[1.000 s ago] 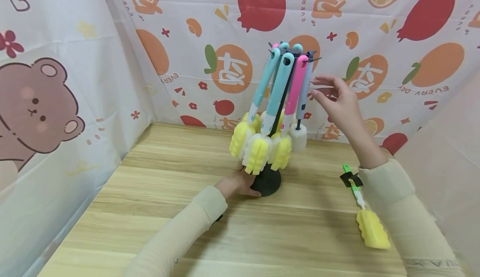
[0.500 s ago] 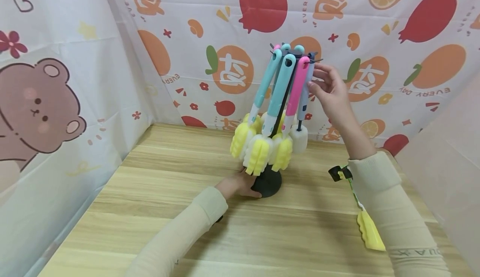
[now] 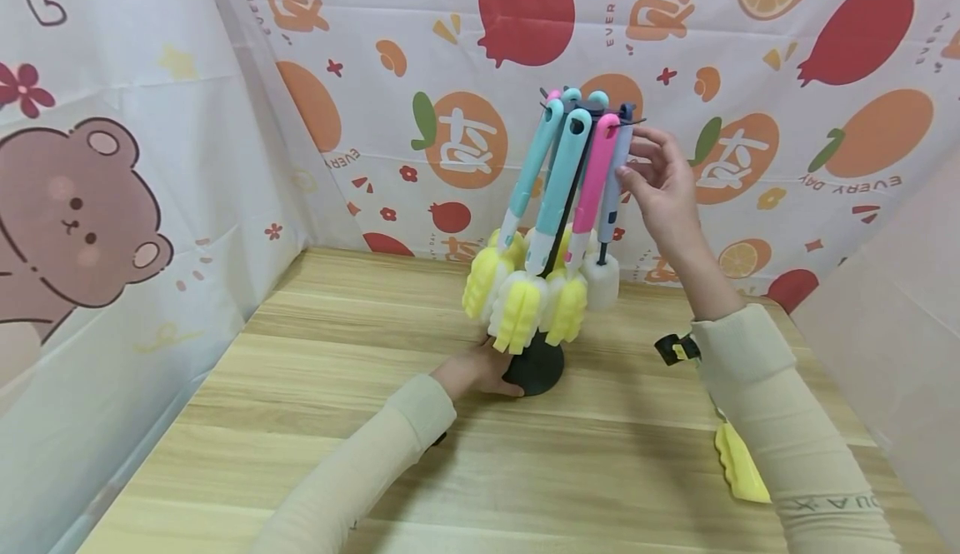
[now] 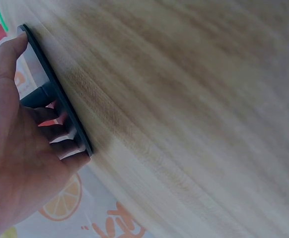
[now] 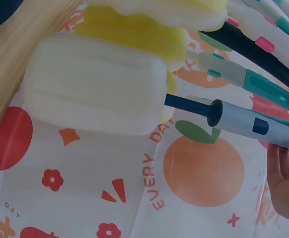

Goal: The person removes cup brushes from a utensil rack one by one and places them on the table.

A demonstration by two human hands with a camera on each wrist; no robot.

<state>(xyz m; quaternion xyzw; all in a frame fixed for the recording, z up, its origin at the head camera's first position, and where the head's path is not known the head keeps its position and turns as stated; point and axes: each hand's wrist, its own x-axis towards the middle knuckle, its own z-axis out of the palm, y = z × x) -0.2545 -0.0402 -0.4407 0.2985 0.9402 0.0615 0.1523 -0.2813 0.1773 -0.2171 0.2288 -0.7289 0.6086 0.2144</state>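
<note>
Bear curtain (image 3: 78, 212): backdrop, left of and behind the left hand's grip.
Left hand (image 3: 487, 368): low on the wooden table (image 3: 300, 387); thumb at one edge of the black base (image 3: 540, 366), little finger at the opposite edge, grip spanning it. Left wrist view shows the post rising by the fingers.
Teal-handled brushes (image 3: 562, 179): above the left grip, left of the right grip; handles up, yellow-and-white sponges down.
Pink-handled brush (image 3: 595, 179): between the teal ones and the right grip, slanted alike.
Grey-handled brush (image 3: 611, 196): in the right grip; upper end beside a prong of the rack, seating on it cannot be told. White sponge (image 3: 602, 283) below the grip.
Right hand (image 3: 667, 183): thumb and fingers pinch the grey handle near its top.
Black strap (image 3: 677, 349): below the right grip, beside the sleeve.
Loose brush (image 3: 741, 464): on the table, well below the right grip, partly hidden by the forearm; yellow sponge visible.
</note>
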